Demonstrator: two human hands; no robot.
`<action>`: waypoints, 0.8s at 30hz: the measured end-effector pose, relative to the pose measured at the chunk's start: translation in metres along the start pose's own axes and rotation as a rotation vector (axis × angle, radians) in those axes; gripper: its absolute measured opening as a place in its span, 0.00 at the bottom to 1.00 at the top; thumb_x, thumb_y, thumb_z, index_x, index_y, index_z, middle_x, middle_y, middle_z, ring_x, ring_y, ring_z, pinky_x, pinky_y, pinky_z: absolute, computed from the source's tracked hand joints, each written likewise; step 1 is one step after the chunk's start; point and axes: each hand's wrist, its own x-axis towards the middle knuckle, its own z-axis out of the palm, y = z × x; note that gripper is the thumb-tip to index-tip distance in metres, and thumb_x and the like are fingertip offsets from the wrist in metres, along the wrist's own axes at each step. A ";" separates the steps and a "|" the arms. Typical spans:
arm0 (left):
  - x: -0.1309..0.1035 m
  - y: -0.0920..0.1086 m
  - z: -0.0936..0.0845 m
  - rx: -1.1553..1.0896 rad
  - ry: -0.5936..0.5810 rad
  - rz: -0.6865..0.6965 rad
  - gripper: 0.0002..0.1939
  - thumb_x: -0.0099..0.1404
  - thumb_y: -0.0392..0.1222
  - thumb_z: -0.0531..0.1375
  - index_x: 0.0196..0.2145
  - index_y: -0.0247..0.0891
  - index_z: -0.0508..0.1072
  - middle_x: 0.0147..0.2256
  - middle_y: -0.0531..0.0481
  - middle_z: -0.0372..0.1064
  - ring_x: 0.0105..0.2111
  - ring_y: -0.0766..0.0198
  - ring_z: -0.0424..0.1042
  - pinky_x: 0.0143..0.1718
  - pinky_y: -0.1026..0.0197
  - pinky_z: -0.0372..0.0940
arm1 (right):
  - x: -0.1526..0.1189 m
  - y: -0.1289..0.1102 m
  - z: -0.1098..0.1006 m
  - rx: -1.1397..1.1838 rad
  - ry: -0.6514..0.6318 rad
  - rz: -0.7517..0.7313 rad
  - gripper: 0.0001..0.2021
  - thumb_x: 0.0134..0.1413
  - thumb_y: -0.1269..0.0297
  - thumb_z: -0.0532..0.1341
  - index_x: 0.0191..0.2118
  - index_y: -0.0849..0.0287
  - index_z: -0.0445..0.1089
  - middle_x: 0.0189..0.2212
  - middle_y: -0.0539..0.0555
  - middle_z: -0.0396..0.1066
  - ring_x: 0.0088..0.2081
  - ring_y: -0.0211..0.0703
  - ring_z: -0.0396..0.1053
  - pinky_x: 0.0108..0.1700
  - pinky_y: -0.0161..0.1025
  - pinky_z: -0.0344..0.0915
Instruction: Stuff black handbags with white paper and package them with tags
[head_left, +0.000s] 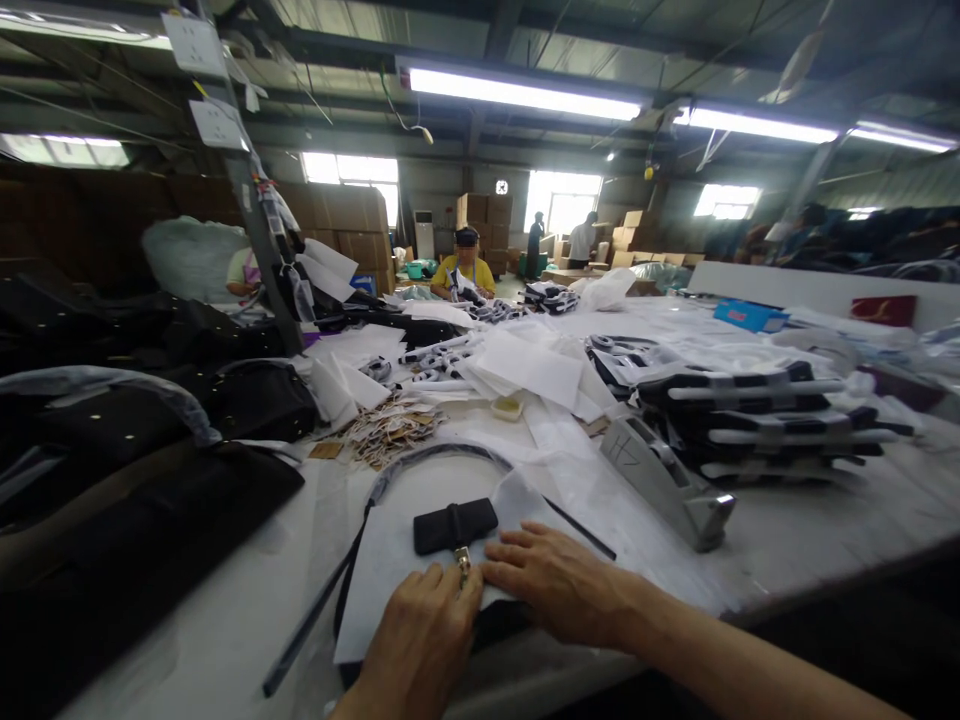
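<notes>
A small flat black leather piece with a strap round its middle lies on a white paper sheet. From the strap hangs a gold-coloured metal clasp. My left hand is closed, its thumb and fingers pinching the clasp's lower end. Beside it, my right hand rests with its fingers stretched out over the sheet, close to the leather piece. Under the paper is a black bag, mostly hidden. Its plastic-wrapped handle arches out behind the sheet.
A grey tape dispenser stands to the right, before stacked wrapped black straps. Left are black bags. Behind the handle lie string tags and loose white sheets. A person in yellow sits across the table.
</notes>
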 end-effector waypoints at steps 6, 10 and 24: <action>-0.030 0.004 0.062 0.158 0.449 -0.012 0.27 0.65 0.28 0.53 0.59 0.45 0.68 0.56 0.47 0.70 0.57 0.53 0.67 0.59 0.48 0.62 | -0.012 -0.004 0.068 -0.227 0.362 0.026 0.18 0.65 0.70 0.54 0.59 0.57 0.65 0.56 0.58 0.71 0.58 0.52 0.67 0.59 0.50 0.65; -0.038 0.010 0.075 0.212 0.471 -0.075 0.28 0.68 0.35 0.54 0.64 0.53 0.61 0.60 0.48 0.66 0.62 0.48 0.61 0.63 0.36 0.54 | -0.014 -0.002 0.067 -0.315 0.392 -0.043 0.21 0.65 0.72 0.52 0.61 0.57 0.65 0.58 0.55 0.70 0.57 0.52 0.69 0.56 0.48 0.69; -0.013 -0.003 0.079 0.144 0.265 0.070 0.19 0.70 0.42 0.54 0.57 0.42 0.69 0.48 0.39 0.75 0.46 0.48 0.76 0.48 0.42 0.68 | -0.004 0.004 0.028 -0.246 0.078 -0.094 0.27 0.56 0.73 0.57 0.62 0.61 0.62 0.58 0.59 0.69 0.56 0.51 0.70 0.55 0.44 0.71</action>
